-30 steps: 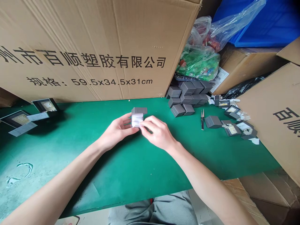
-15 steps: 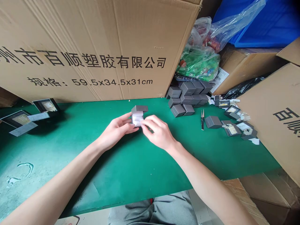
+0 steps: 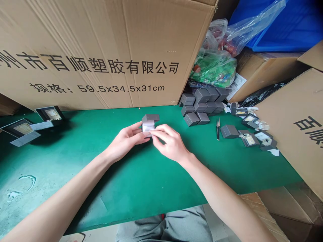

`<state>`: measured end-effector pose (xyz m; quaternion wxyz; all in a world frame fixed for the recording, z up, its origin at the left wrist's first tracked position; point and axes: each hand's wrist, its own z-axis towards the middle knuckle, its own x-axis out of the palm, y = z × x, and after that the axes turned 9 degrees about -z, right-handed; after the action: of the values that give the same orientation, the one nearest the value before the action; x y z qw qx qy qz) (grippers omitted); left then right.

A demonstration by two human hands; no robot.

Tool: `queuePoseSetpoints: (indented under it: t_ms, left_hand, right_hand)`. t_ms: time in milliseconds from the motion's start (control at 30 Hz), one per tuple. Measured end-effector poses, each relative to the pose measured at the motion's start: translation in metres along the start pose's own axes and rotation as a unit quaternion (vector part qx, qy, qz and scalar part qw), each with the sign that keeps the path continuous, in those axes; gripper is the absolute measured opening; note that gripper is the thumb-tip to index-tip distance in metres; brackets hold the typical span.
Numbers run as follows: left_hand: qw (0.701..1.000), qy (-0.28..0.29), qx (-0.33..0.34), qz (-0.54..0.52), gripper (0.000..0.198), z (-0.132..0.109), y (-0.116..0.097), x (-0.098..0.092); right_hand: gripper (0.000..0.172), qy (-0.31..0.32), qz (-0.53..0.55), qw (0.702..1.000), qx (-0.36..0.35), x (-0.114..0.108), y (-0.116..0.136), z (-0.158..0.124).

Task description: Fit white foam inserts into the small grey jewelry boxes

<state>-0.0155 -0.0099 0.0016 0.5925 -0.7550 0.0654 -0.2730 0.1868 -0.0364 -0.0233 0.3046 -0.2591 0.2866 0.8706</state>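
At the green table [image 3: 156, 181]: we hold an open grey ring box [image 3: 148, 126] up in both hands.
Left hand [image 3: 127, 139]: grasping the box from below.
Right hand [image 3: 169, 143]: fingers pinching its front.
Change: little; the lid [image 3: 150, 117] stays open.

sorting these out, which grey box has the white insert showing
The grey box held open between the left hand and right hand; other open boxes look dark inside.

Your jewellery box [image 3: 150, 118] is dark grey outside and white within; your mat [image 3: 141, 188] is green, the carton [image 3: 75, 33] brown with black lettering, the crate [image 3: 290, 27] blue.
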Motion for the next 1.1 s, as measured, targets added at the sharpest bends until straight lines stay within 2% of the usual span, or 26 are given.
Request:
queuePoseSetpoints:
  t_ms: [233,467,633,800,867,933,1033,1100]
  left_hand:
    - [1.0,0.003,-0.003,-0.01,0.059,-0.001,-0.002,0.002]
    - [0.997,-0.025,-0.023,-0.064,0.048,0.0,-0.002,0.002]
    - [0.994,-0.032,-0.021,-0.101,0.044,0.003,0.001,-0.001]
    - [0.994,-0.021,-0.012,-0.105,0.047,0.002,-0.001,0.0]
    - [0.995,-0.011,-0.01,-0.098,0.05,0.001,-0.001,0.001]
    - [0.996,-0.002,-0.009,-0.089,0.054,0.001,-0.001,0.002]
    - [0.997,0.004,-0.007,-0.075,0.056,0.001,0.0,0.001]
    - [0.998,0.008,-0.002,-0.067,0.057,0.0,0.0,-0.001]
  right_hand:
    - [0.024,0.004,-0.018,1.0,-0.005,0.0,-0.003,-0.001]
    - [0.021,-0.032,-0.021,0.999,-0.037,0.001,-0.004,-0.004]
    - [0.02,-0.034,0.049,0.998,0.023,0.0,0.001,-0.001]
    - [0.021,-0.038,0.108,0.983,0.142,0.0,0.007,0.004]
    - [0.023,-0.014,0.133,0.97,0.202,0.001,0.007,0.005]
    - [0.028,0.033,0.185,0.944,0.273,0.003,0.005,0.004]
    - [0.045,0.097,0.302,0.877,0.361,0.006,0.002,0.004]
    - [0.057,0.112,0.366,0.838,0.389,0.008,0.0,0.005]
